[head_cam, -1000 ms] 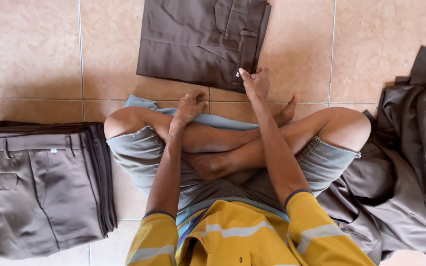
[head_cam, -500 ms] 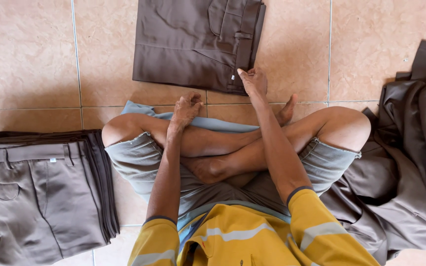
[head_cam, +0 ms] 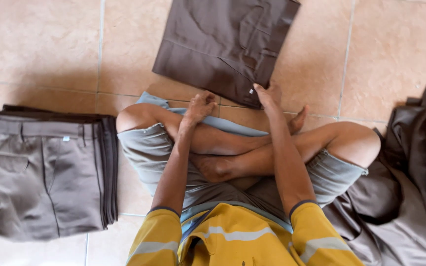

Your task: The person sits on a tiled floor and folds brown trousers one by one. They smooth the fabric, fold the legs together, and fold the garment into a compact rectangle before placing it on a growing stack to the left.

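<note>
Posture: the beige tiled floor (head_cam: 40,44) is being sat on cross-legged, both arms being stretched forward over the knees.
Right hand: the right hand (head_cam: 268,94) is being pressed, fingers flat and together, onto the near right corner of the folded dark brown cloth trousers (head_cam: 223,44); nothing is being clamped.
Left hand: the left hand (head_cam: 200,106) is being rested on the shin, fingers curled loosely inward, just short of the folded garment's near edge; nothing is being held.
Folded garment: it is being kept flat on the floor directly ahead of the knees, slightly skewed to the tile lines.
Left side: a neat stack of folded grey-brown trousers (head_cam: 50,172) is lying beside the left knee.
Right side: a loose heap of unfolded grey-brown garments (head_cam: 415,197) is lying against the right thigh.
</note>
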